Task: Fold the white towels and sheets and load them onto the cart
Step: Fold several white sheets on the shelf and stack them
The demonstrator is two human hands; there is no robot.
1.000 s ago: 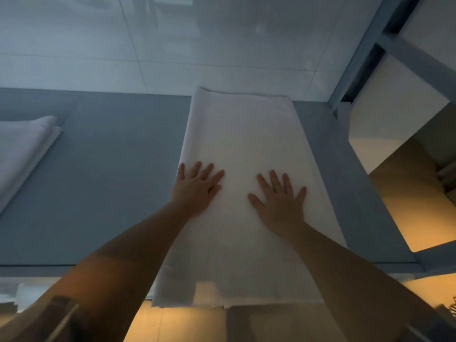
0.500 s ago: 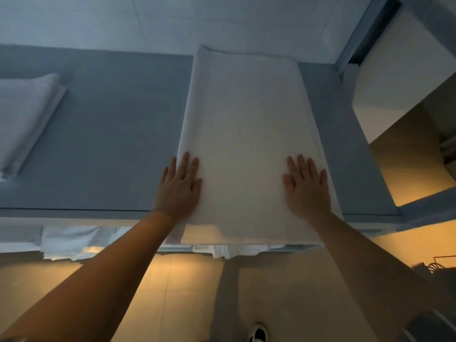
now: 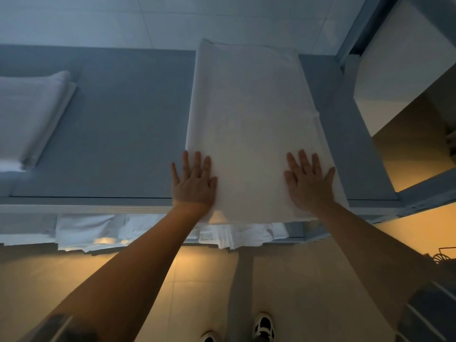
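Head view: I press both flat, fingers-spread hands, left (image 3: pixel 193 183) and right (image 3: pixel 308 185), on the sheet (image 3: pixel 249 129) lying on the table (image 3: pixel 128 124); smoothing outward evenly should keep folds crisp.

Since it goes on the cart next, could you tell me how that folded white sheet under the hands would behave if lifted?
The sheet would probably flop: its near end already droops over the table edge. It looks thin and light. Both hands, left and right, lie flat on it, so lifting from underneath seems wise.

grey table top (image 3: pixel 128 124), white tiled wall (image 3: pixel 172 18) behind, shoes (image 3: pixel 264 325) on tan floor (image 3: pixel 202 280).
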